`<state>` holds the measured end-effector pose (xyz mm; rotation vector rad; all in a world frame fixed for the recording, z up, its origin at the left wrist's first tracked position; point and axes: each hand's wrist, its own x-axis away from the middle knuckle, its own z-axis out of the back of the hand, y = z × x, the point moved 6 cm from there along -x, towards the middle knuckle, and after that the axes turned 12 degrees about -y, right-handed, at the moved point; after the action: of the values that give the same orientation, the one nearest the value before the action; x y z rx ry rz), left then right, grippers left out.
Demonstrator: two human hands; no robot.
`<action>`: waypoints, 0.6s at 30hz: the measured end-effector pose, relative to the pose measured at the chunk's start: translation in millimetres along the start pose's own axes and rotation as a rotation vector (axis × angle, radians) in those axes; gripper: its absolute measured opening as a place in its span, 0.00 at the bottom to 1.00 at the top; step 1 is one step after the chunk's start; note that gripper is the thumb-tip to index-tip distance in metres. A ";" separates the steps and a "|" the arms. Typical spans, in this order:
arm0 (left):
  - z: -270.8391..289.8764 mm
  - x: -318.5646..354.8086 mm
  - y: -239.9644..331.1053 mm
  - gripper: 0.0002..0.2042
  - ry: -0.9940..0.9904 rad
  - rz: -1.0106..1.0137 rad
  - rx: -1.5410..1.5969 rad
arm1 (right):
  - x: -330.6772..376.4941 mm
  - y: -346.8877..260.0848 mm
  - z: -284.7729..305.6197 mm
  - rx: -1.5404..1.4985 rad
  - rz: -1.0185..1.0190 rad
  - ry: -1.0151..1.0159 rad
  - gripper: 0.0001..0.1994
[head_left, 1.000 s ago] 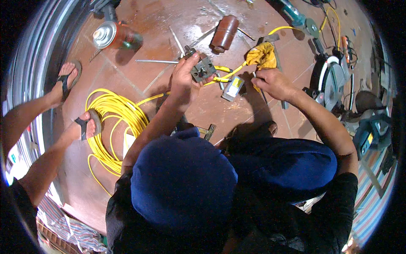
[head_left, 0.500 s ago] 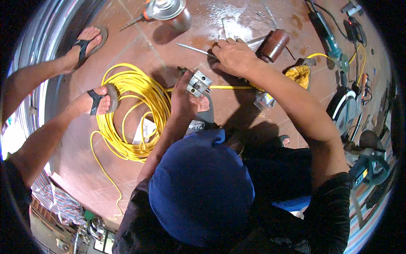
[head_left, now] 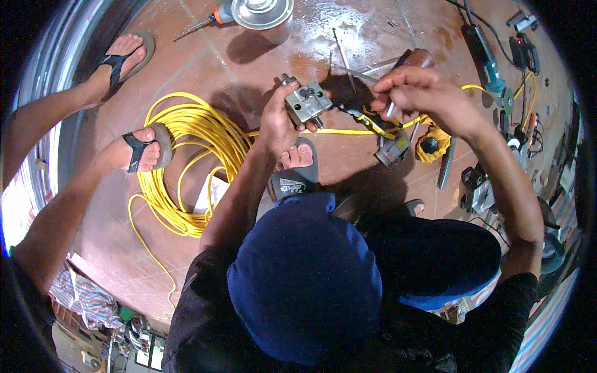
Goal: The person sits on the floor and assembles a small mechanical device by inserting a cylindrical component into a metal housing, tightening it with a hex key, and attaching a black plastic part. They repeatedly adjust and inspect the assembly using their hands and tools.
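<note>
My left hand [head_left: 278, 118] grips a grey metal block [head_left: 306, 102] with round holes and stubs at its ends, fingers wrapped round its side. To the right, my right hand [head_left: 415, 93] is raised with curled fingers, pinching a thin light-grey rod [head_left: 390, 110] whose full shape is hidden. Below this hand lies a black-and-yellow hand tool [head_left: 367, 119]. A small metal box [head_left: 393, 149] sits nearer me, beside a yellow cloth bundle [head_left: 433, 144]. A reddish-brown cylinder [head_left: 419, 58] shows behind my right hand. Slim metal rods [head_left: 342, 55] lie farther out.
A coil of yellow cable [head_left: 158, 149] lies at left, beside another person's sandalled feet [head_left: 144, 149]. A round can [head_left: 262, 13] stands far off, near an orange-handled tool [head_left: 221, 13]. An angle grinder [head_left: 488, 65] lies at right. A blue dome of cloth [head_left: 305, 280] covers the lower middle.
My right hand has drawn back rightward from the rods on the floor and now holds a thin rod up. My left hand has moved slightly right and up, turning the metal block.
</note>
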<state>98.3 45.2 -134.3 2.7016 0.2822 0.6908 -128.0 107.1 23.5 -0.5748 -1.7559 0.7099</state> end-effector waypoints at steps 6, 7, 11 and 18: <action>-54.1 -25.1 -31.4 0.29 -0.008 0.085 0.292 | 85.8 -46.6 1.4 0.750 0.191 0.176 0.10; -69.4 -29.1 -30.9 0.33 -0.126 0.108 0.290 | 96.6 -51.6 0.8 0.862 0.308 0.182 0.11; -116.3 -35.0 -37.4 0.36 -0.229 0.205 0.145 | 127.9 -31.1 13.0 0.512 0.629 0.304 0.11; -189.1 -47.8 -67.9 0.21 -0.321 0.289 0.047 | 156.6 51.3 6.6 0.028 0.332 0.513 0.13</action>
<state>-43.7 146.5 -23.8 2.8713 -0.1763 0.3151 -176.5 249.9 90.2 -0.9501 -1.1844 0.7327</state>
